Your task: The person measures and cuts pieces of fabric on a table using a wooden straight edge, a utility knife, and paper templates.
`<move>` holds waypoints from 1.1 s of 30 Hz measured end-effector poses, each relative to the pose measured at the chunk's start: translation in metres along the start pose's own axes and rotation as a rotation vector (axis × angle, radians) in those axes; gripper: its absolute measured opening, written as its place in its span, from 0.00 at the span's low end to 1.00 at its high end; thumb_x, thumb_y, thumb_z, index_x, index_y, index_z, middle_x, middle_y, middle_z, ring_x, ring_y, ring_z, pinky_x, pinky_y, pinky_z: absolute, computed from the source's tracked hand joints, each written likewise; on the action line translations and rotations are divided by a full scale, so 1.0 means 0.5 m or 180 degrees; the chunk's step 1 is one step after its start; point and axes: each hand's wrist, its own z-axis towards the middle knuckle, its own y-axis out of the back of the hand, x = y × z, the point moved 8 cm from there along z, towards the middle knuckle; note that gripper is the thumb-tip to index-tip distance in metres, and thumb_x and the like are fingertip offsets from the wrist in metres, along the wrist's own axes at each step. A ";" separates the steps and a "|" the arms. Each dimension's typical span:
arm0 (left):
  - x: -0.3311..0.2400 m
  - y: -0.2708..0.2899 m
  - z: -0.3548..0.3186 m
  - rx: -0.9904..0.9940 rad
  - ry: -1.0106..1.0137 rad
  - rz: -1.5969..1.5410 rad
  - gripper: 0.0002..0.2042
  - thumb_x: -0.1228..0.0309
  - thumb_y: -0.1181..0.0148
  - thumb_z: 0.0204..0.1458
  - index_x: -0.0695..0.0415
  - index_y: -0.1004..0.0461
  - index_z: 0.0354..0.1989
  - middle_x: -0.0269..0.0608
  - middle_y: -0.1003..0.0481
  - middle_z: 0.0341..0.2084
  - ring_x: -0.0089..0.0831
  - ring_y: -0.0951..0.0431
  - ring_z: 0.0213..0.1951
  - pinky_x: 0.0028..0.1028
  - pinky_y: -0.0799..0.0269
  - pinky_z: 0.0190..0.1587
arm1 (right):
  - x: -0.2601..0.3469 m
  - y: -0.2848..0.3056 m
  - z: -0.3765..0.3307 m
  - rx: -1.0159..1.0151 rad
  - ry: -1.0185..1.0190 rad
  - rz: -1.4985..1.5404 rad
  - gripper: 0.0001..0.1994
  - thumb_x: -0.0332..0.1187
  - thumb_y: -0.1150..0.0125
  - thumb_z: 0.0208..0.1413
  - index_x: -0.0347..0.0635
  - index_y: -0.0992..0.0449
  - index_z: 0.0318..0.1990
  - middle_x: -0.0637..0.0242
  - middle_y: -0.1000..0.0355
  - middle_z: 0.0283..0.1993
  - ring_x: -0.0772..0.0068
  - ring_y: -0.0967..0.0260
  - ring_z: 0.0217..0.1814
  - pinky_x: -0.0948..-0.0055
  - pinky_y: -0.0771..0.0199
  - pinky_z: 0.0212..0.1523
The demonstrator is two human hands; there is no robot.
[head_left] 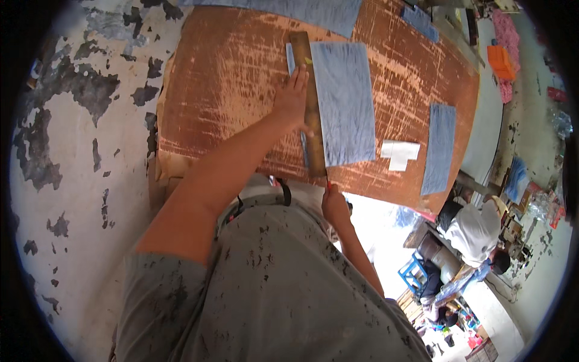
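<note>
A long brown ruler (312, 108) lies lengthwise over a blue-grey streaked sheet (347, 105). My left hand (292, 99) rests flat on it, fingers stretched out and thumb near its edge. A narrow strip of the same sheet shows on the ruler's left side. At the ruler's near end, my right hand (335, 204) is closed round a red-handled knife (329, 183). Its thin tip meets the ruler's lower right corner. A white cut-out template (400, 154) sits to the right of the sheet, with a separate blue-grey piece (439, 149) beyond it.
The brown, scratched work board (223, 90) bears more blue-grey pieces (325, 13) along its far edge. A peeling wall (72, 151) stands close on the left. On the lower right are other people (473, 235) and a blue stool (412, 273). An orange block (501, 63) is at far right.
</note>
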 end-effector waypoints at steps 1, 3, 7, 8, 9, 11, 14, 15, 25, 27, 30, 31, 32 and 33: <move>0.008 0.004 0.010 0.0073 -0.0014 0.0069 0.85 0.23 0.24 0.24 0.68 0.67 0.82 0.58 0.73 0.83 0.48 0.68 0.84 0.71 0.48 0.73 | 0.003 -0.002 0.022 -0.0047 0.0028 -0.0090 0.16 0.40 0.56 0.77 0.33 0.33 0.49 0.30 0.22 0.35 0.24 0.22 0.40 0.33 0.23 0.43; 0.005 -0.001 -0.002 0.0076 -0.0031 0.0083 0.85 0.23 0.24 0.24 0.68 0.67 0.82 0.58 0.73 0.83 0.48 0.68 0.84 0.71 0.48 0.73 | 0.030 0.055 0.017 0.0145 -0.0211 -0.0231 0.17 0.40 0.55 0.76 0.31 0.30 0.49 0.30 0.21 0.37 0.26 0.20 0.42 0.35 0.22 0.45; 0.014 0.007 -0.004 0.0103 0.0043 0.0163 0.85 0.21 0.25 0.24 0.68 0.67 0.82 0.58 0.72 0.83 0.48 0.68 0.84 0.70 0.49 0.74 | 0.141 0.191 0.097 0.0840 0.0273 -0.0350 0.22 0.44 0.53 0.74 0.29 0.21 0.45 0.30 0.21 0.40 0.27 0.20 0.47 0.36 0.21 0.51; 0.013 0.011 -0.002 0.0077 0.0062 0.0156 0.85 0.21 0.25 0.24 0.68 0.67 0.82 0.58 0.72 0.83 0.48 0.68 0.84 0.70 0.49 0.74 | 0.131 0.196 0.166 0.0397 0.0482 -0.0558 0.22 0.44 0.52 0.74 0.29 0.21 0.46 0.27 0.22 0.40 0.24 0.21 0.48 0.35 0.22 0.51; 0.026 0.003 -0.007 0.0097 0.0104 0.0177 0.85 0.21 0.25 0.24 0.68 0.67 0.82 0.58 0.72 0.83 0.48 0.68 0.84 0.70 0.48 0.74 | 0.220 0.260 0.194 -0.0123 0.0778 -0.0107 0.22 0.44 0.53 0.74 0.30 0.22 0.46 0.26 0.22 0.41 0.23 0.22 0.48 0.35 0.23 0.51; 0.023 0.003 -0.005 0.0103 0.0104 0.0225 0.85 0.21 0.26 0.24 0.68 0.66 0.82 0.58 0.72 0.83 0.48 0.67 0.84 0.70 0.48 0.73 | 0.311 0.329 0.298 -0.0505 0.0581 0.0275 0.22 0.45 0.52 0.74 0.30 0.24 0.48 0.26 0.23 0.41 0.21 0.25 0.50 0.34 0.24 0.51; 0.007 0.007 0.000 0.0045 -0.0007 0.0198 0.84 0.21 0.26 0.24 0.68 0.65 0.82 0.58 0.71 0.83 0.48 0.67 0.84 0.70 0.47 0.73 | 0.405 0.371 0.463 -0.0811 0.0888 0.0356 0.22 0.43 0.54 0.74 0.26 0.25 0.47 0.29 0.21 0.35 0.35 0.18 0.31 0.43 0.17 0.34; 0.002 0.008 0.006 0.0050 -0.0017 0.0222 0.84 0.21 0.26 0.24 0.67 0.64 0.82 0.58 0.72 0.83 0.48 0.67 0.84 0.70 0.48 0.73 | 0.426 0.375 0.515 -0.0735 0.0733 0.0501 0.21 0.42 0.50 0.72 0.25 0.24 0.47 0.29 0.21 0.41 0.32 0.19 0.40 0.42 0.18 0.43; 0.018 -0.001 0.010 0.0248 0.0109 0.0319 0.83 0.21 0.26 0.26 0.66 0.63 0.83 0.55 0.72 0.84 0.47 0.70 0.84 0.71 0.51 0.74 | 0.534 0.344 0.554 0.0044 0.1134 -0.0127 0.19 0.35 0.52 0.71 0.18 0.28 0.47 0.35 0.20 0.34 0.48 0.19 0.22 0.52 0.18 0.19; 0.016 0.004 0.008 0.0261 0.0080 0.0247 0.83 0.22 0.25 0.26 0.66 0.64 0.83 0.55 0.71 0.84 0.47 0.70 0.84 0.71 0.52 0.74 | 0.491 0.333 0.535 -0.0185 0.0930 0.0033 0.19 0.35 0.52 0.72 0.20 0.28 0.50 0.36 0.20 0.35 0.50 0.19 0.22 0.52 0.19 0.18; 0.008 0.005 0.011 0.0212 0.0044 0.0157 0.83 0.24 0.24 0.25 0.66 0.65 0.83 0.55 0.72 0.84 0.47 0.69 0.84 0.71 0.52 0.75 | 0.414 0.275 0.482 -0.0107 0.0970 -0.0073 0.19 0.38 0.53 0.73 0.25 0.28 0.53 0.33 0.20 0.37 0.41 0.16 0.31 0.45 0.16 0.28; 0.008 0.004 0.010 0.0162 0.0060 0.0125 0.83 0.24 0.23 0.24 0.66 0.65 0.83 0.55 0.72 0.84 0.46 0.69 0.84 0.71 0.52 0.74 | 0.394 0.265 0.448 -0.0334 0.1089 0.0003 0.19 0.39 0.53 0.73 0.26 0.28 0.52 0.30 0.20 0.39 0.34 0.18 0.37 0.41 0.17 0.35; 0.007 0.004 0.012 0.0159 0.0036 0.0125 0.83 0.24 0.23 0.24 0.66 0.65 0.83 0.55 0.72 0.84 0.46 0.69 0.84 0.71 0.52 0.74 | 0.377 0.265 0.413 -0.0572 0.1209 0.0073 0.20 0.40 0.53 0.74 0.26 0.28 0.52 0.28 0.21 0.41 0.28 0.19 0.42 0.38 0.18 0.41; 0.014 0.003 0.005 0.0183 0.0107 0.0130 0.84 0.25 0.23 0.24 0.66 0.66 0.83 0.55 0.73 0.84 0.46 0.68 0.84 0.72 0.51 0.74 | 0.368 0.257 0.374 -0.0570 0.1239 0.0085 0.20 0.40 0.53 0.74 0.26 0.28 0.52 0.28 0.21 0.41 0.28 0.19 0.42 0.38 0.18 0.41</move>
